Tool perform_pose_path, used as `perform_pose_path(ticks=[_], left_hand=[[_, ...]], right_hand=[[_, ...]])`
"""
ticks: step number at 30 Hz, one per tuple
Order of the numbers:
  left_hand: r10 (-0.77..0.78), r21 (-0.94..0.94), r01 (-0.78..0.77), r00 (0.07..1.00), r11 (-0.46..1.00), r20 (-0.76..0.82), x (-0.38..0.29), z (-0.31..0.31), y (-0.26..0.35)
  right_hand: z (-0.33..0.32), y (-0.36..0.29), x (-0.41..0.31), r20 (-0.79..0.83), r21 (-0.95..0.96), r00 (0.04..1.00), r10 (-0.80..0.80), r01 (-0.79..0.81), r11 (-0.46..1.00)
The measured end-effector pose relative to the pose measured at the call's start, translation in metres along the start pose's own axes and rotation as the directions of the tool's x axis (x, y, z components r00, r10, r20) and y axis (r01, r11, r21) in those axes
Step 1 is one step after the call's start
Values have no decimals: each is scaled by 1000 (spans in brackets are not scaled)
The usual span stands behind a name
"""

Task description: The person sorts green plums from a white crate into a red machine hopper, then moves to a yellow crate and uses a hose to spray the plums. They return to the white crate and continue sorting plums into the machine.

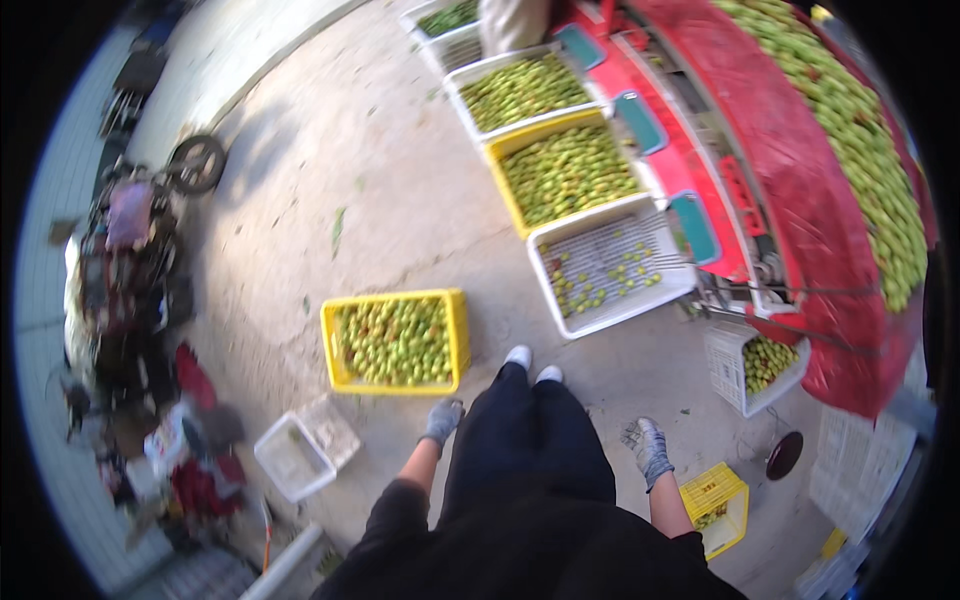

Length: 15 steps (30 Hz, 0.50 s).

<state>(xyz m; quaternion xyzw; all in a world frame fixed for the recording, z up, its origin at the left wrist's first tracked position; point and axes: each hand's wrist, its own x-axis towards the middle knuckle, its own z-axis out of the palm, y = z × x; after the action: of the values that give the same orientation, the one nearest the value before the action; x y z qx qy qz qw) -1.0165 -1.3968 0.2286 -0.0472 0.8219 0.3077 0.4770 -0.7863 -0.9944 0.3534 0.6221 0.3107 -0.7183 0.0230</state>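
Note:
My left hand (445,418), in a grey work glove, hangs beside my left thigh, just off the near corner of a yellow plastic crate (462,330). Small green fruit (397,341), some with brown patches, fills that crate. On the other side, my right hand (646,444), also gloved, hangs away from my leg with its fingers loosely apart and nothing visible in it. Ahead of my white shoes (519,357) is a white slatted crate (562,311) with a thin scatter of the fruit on its bottom. The left fingers are too blurred to read.
Fruit-filled crates, one yellow (510,191) and one white (469,112), line a red machine (697,165) with teal chutes (694,225). A person's leg (514,26) shows at top. A stool (784,455) and tipped yellow crate (714,484) lie right; a motorcycle (131,214) stands left.

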Motion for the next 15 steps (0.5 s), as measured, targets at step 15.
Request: perform_pose_path(ticks=[15], left_hand=[[854,159,-968,245,193,458,-95,178,533]], right_hand=[[-34,-138,-82,1,39,845,-534,534,845]])
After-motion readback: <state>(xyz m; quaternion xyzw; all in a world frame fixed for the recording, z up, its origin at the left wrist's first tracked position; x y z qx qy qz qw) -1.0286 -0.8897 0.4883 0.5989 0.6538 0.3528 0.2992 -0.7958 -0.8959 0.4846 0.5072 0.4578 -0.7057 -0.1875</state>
